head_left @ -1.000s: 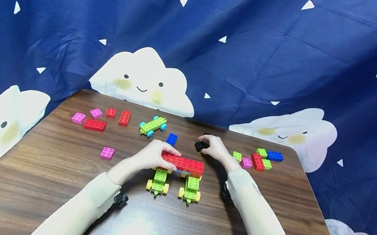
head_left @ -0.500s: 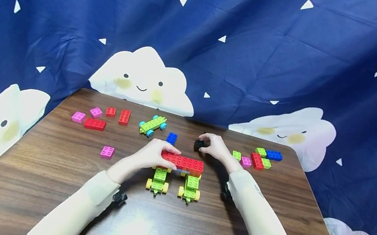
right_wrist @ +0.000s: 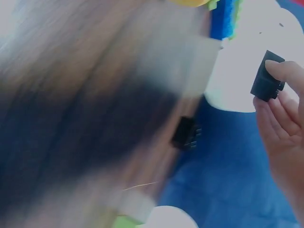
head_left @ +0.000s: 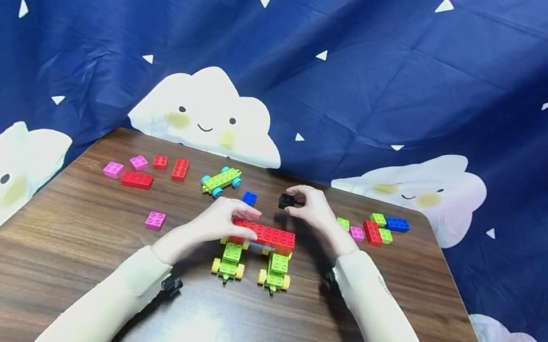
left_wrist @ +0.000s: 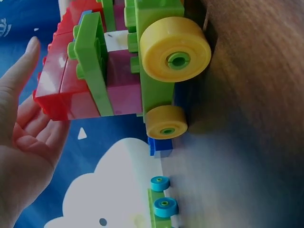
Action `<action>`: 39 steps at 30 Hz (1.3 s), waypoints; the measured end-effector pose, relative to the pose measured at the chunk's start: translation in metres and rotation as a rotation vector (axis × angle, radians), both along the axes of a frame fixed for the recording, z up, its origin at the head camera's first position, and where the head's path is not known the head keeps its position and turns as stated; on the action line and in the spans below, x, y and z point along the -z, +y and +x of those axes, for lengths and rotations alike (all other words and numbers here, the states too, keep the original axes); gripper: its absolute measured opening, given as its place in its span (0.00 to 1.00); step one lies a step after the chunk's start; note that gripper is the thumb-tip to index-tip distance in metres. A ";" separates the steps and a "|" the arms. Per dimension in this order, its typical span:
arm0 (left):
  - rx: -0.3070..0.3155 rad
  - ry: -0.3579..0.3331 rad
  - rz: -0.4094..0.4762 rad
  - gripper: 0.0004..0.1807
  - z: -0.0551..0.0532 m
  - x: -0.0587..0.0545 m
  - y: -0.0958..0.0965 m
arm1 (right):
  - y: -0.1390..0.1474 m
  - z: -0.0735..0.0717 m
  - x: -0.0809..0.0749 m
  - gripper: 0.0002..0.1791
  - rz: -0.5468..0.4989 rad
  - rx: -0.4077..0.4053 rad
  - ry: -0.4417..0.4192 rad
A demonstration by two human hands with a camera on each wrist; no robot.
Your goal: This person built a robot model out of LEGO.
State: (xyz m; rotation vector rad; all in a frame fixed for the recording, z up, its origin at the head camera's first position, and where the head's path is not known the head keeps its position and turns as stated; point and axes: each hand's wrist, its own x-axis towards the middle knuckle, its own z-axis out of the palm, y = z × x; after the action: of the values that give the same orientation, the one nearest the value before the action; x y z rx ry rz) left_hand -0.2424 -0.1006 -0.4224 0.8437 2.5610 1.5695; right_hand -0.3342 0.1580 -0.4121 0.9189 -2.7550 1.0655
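My right hand [head_left: 315, 206] pinches a black building brick [right_wrist: 267, 78] between thumb and fingers, held above the table. My left hand [head_left: 218, 220] is spread around the left end of a red brick row [head_left: 270, 236]; in the left wrist view its thumb stands clear of the bricks, and its fingers lie partly behind them. The red row bridges two lime wheeled cars with yellow wheels, the left car [head_left: 230, 263] and the right car [head_left: 277, 272]. Pink brick layers [left_wrist: 123, 85] show inside the build. A second black brick [right_wrist: 184, 133] lies on the table.
Behind the build lie a blue brick [head_left: 249, 198] and a lime car base [head_left: 222, 181] with blue wheels. Loose red and pink bricks [head_left: 137, 180] are at the back left. Lime, red, pink and blue bricks [head_left: 372, 233] cluster at the right. A cloud-print curtain [head_left: 289, 52] hangs behind.
My right hand has raised the black brick and moved slightly left with it. The left hand's thumb and fingers have spread a little at the red row. The build stays put.
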 end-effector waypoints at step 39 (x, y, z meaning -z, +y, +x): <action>-0.101 0.091 -0.036 0.26 0.018 -0.028 -0.026 | -0.066 0.087 -0.053 0.22 0.000 -0.207 0.088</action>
State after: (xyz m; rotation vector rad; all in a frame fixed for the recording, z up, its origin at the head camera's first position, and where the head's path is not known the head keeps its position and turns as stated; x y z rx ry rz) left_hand -0.2245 -0.1265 -0.3948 0.8138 2.7273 1.5388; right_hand -0.2474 0.0923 -0.3593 1.2415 -2.6337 1.0236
